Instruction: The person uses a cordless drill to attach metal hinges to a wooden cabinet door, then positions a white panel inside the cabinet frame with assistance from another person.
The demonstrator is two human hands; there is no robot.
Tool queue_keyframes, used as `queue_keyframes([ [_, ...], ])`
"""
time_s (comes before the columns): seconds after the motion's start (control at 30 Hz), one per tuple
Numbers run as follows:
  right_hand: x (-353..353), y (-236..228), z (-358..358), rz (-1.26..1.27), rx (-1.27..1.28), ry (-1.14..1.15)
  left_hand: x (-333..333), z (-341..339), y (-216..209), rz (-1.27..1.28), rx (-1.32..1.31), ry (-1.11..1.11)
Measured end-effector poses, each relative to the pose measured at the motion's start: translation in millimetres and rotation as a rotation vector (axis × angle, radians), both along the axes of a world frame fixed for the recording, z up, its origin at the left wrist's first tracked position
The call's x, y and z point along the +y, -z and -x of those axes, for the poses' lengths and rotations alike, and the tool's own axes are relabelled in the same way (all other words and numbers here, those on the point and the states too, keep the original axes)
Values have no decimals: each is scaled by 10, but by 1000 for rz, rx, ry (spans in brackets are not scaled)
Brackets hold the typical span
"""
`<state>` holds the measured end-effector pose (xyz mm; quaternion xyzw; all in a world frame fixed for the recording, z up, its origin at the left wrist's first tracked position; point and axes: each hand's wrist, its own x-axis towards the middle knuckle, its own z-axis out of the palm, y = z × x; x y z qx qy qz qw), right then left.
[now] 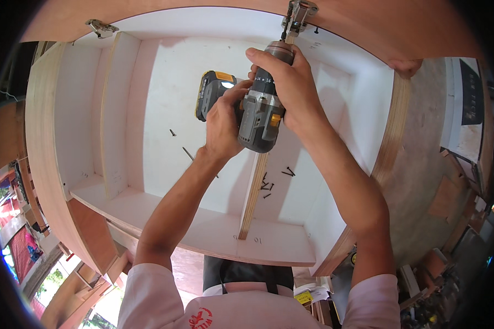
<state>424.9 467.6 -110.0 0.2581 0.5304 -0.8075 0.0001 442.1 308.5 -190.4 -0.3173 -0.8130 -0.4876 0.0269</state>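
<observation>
A grey and black cordless drill [260,118] with a yellow-marked battery points away from me, over an open cabinet carcass. My left hand [224,123] is wrapped round its handle, beside the battery [214,93]. Around the front of the drill, near the chuck, my right hand [291,85] is closed. The driver bit [284,30] reaches up to a metal hinge [299,13] at the far panel; whether the bit touches a screw there cannot be made out. One dark screw [316,30] stands just right of that hinge.
Several black screws [265,185] lie inside the white-lined cabinet [170,66], right of a plywood divider [252,197]. A single screw [173,132] and a thin rod [188,153] lie left of it. Another hinge [101,27] sits far left. Someone's hand [406,67] rests at the far right corner.
</observation>
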Motion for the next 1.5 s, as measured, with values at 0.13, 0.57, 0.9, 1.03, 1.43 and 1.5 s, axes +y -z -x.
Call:
queue_keyframes([
  [0.13,-33,10,-123,60,-13,-15,-64,-99,125,13,89,-15],
  [0.57,155,72,-377,93,-85,35,21,-342,-118,180,310,-2],
  [0.9,292,95,-325,-15,-52,80,210,-229,-131,255,334,7],
  [1.03,303,130,-307,-3,-39,78,221,-234,-122,268,349,-6],
  [1.43,308,101,-308,-21,-62,74,245,-256,-113,238,329,-18],
  [1.5,309,88,-310,-16,-69,73,243,-258,-126,249,338,-18],
])
